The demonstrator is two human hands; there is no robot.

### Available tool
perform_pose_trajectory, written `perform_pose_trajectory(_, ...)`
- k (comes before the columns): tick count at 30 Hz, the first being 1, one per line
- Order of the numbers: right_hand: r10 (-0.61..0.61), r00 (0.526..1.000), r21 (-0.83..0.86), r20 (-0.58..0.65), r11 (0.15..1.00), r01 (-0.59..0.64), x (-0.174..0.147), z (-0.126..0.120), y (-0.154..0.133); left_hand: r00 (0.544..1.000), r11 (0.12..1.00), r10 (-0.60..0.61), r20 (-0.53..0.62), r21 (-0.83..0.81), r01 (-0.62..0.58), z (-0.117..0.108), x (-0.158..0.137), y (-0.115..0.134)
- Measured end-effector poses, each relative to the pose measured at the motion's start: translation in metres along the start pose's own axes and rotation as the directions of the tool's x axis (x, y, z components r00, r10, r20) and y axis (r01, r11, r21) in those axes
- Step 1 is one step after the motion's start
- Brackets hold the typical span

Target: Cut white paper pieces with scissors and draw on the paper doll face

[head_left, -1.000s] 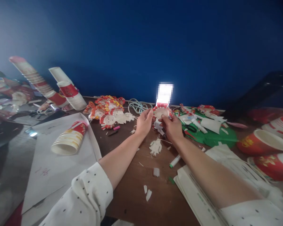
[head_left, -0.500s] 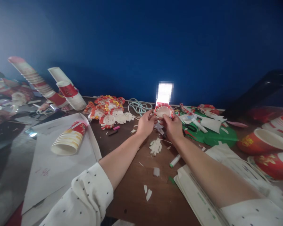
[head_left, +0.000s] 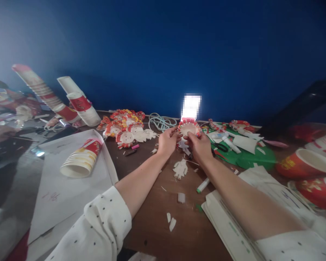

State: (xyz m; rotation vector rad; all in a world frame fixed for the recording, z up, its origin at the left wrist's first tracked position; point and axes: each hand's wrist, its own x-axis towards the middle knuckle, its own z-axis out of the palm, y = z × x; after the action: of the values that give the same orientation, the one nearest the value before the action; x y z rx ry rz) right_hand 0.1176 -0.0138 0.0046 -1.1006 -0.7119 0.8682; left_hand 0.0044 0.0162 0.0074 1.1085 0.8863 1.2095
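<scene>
Between my two hands, above the table, is a round paper cutout (head_left: 187,129) with a curled red-and-white fringe around a plain pale disc. My left hand (head_left: 168,141) grips its left edge with the fingertips. On the lower right edge, the thumb of my right hand (head_left: 200,145) presses on the disc, and the other fingers are behind it. A pale cut paper piece (head_left: 184,145) shows just below the disc; whether it is joined on cannot be seen. Nearer to me a white paper figure (head_left: 180,169) lies flat on the brown table (head_left: 152,203).
Several fringed paper faces (head_left: 126,127) are piled at left beside a pale blue cord (head_left: 163,122). Stacked paper cups (head_left: 80,159) lie on a white box lid (head_left: 70,195). Green paper (head_left: 255,157), a marker (head_left: 203,185) and red cups (head_left: 304,163) are at right. A lit screen (head_left: 191,107) stands behind.
The view has shifted slightly, so the scene sits a little further right. The disc tilts a bit more toward me; both hands keep their hold on it.
</scene>
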Motion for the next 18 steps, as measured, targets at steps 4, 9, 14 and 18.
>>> perform_pose_trajectory(4,-0.009,1.0,-0.009,0.014,1.0,0.009,-0.0003,-0.0002,0.0008,1.0,1.0,-0.003,-0.026,0.002,0.003,0.0003,0.0002,0.0009)
perform_pose_trajectory(9,0.011,0.999,-0.023,0.034,1.0,-0.01,-0.0024,0.0011,-0.0022,0.998,0.996,0.043,-0.047,0.082,-0.039,-0.0006,0.0,0.0008)
perform_pose_trajectory(14,0.031,0.999,-0.03,0.036,0.999,-0.029,-0.0045,0.0022,-0.0059,0.991,0.972,0.122,-0.061,0.209,-0.107,-0.0033,-0.0002,-0.0023)
perform_pose_trajectory(18,0.035,0.998,-0.027,0.045,0.999,-0.034,-0.0033,0.0017,-0.0042,0.979,0.93,0.196,-0.058,0.326,-0.167,-0.0054,-0.0006,-0.0039)
